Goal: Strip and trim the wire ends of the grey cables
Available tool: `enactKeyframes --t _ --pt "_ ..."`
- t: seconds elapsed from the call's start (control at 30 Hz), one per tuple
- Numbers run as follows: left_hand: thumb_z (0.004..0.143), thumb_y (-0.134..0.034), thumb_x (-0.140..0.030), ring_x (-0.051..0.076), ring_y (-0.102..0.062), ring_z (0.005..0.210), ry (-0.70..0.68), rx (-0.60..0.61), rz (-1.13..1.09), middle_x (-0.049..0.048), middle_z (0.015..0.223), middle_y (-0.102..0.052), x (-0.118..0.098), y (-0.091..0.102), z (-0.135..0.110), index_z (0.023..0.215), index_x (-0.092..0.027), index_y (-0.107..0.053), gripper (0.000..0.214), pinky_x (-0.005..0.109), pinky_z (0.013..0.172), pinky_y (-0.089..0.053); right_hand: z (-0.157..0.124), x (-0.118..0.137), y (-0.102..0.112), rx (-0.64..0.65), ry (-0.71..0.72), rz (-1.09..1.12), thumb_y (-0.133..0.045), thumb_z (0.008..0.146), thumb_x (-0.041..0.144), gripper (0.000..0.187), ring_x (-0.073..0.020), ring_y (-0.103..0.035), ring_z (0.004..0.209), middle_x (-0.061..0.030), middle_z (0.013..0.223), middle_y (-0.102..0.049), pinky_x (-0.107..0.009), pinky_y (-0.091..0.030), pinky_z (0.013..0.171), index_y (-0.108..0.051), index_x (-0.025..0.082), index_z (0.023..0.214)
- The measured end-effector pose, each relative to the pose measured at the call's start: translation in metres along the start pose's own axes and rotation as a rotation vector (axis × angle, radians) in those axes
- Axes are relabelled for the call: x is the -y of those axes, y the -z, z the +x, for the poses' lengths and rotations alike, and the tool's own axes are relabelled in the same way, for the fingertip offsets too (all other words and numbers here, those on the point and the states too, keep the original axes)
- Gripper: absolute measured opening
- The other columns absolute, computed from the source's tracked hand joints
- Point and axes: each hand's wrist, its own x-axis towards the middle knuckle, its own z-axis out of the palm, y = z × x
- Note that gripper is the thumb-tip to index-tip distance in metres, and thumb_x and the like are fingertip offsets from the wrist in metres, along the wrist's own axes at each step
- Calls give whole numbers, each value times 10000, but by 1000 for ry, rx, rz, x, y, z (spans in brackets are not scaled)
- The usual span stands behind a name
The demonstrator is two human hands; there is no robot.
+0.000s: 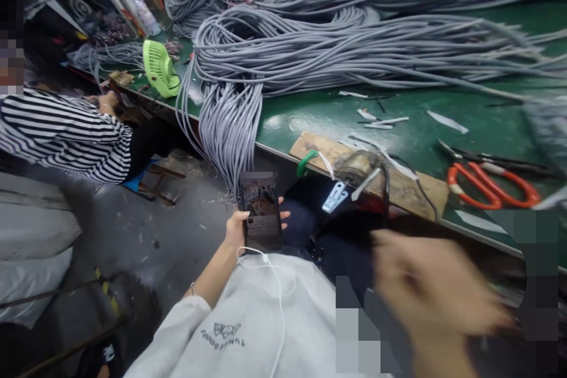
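My left hand [237, 225] grips a dark smartphone [261, 209] upright over my lap, its lit screen facing me. A white cable [278, 295] runs from the phone's bottom edge down across my pale sweatshirt. My right hand [436, 292] is at the lower right, close to the camera and smeared by motion, so its fingers are unreadable. Just beyond it runs the front edge of the green workbench [443, 130].
Thick bundles of grey cable [310, 47] cover the bench and hang over its edge. Orange-handled scissors [491, 183], a wooden board [398, 180], white tape scraps and a green fan [159, 68] lie there. A person in a striped shirt [62, 130] works at left.
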Motion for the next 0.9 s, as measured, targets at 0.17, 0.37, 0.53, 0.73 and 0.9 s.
enactKeyframes --t 0.17,0.37,0.53,0.73,0.9 --pt "591 -525 -415 378 -565 1040 112 -62 -29 179 1086 -641 23 -2 5 1102 -61 -589 626 456 870 -428 -35 61 -55 256 119 195 -465 904 321 223 -218 -509 936 -90 1153 -586 -370 -454 764 -672 272 973" --pt "614 -502 -357 345 -575 1037 121 -167 -84 141 1065 -658 45 -7 10 1061 -88 -606 532 438 887 -425 -63 47 -64 164 -367 154 -528 859 324 314 -266 -453 1062 -103 1247 -506 -449 -441 854 -585 260 1161" --pt "603 -550 -308 326 -592 1019 117 -190 -91 108 1043 -675 60 -12 10 1051 -115 -625 493 408 901 -431 -65 48 -74 184 -829 606 -572 764 347 553 -210 -568 876 -106 1087 -559 -349 -524 700 -445 207 1284" --pt "623 -558 -294 310 -611 990 173 -207 -74 96 997 -691 71 -13 6 1014 -117 -646 438 379 883 -453 -57 56 -83 198 -1069 693 -652 664 392 594 -141 -554 654 -61 954 -521 -265 -501 538 -491 197 1201" --pt "639 -556 -278 301 -618 980 179 -244 -64 81 962 -702 72 -11 8 972 -134 -663 378 372 868 -466 -53 57 -82 156 -1086 714 -657 654 374 556 -165 -562 709 -59 937 -524 -283 -511 585 -497 205 1159"
